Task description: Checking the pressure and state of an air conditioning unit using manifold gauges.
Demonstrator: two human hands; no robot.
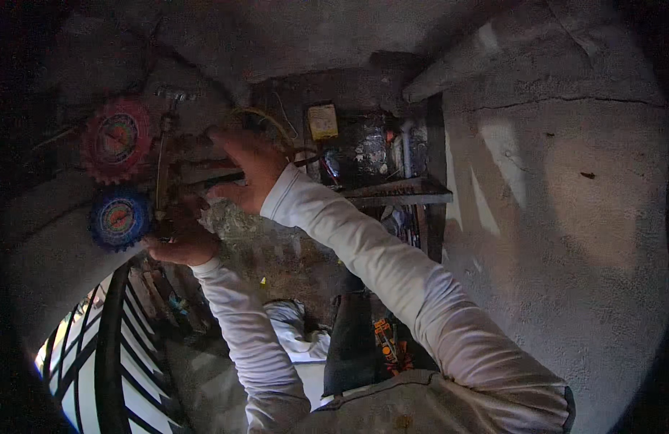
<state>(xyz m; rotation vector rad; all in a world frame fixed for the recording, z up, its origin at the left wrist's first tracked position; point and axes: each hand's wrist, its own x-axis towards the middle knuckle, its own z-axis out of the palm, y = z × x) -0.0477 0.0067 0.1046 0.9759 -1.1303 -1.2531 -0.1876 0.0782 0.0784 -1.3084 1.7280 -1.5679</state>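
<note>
A manifold gauge set hangs upright against the wall at the left. Its red gauge (117, 139) is above and its blue gauge (120, 217) below, both joined to a brass-coloured manifold bar (162, 170). My left hand (184, 237) is closed at the bar's lower end, right beside the blue gauge; dim light hides part of its fingers. Up and to the right of it, my right hand (251, 166) reaches leftward with thumb and fingers apart, slightly blurred. Nothing shows in its grasp. A yellow hose (271, 119) curves behind that hand, and dark hoses (222, 179) run near its fingers.
Right of my hands, a dark shelf (421, 197) juts out, with a yellow box (322, 121) above it. A rough wall (566, 195) fills the right. Orange tools (389, 347) and white cloth (300, 331) lie low down. Barred opening (121, 347) at lower left.
</note>
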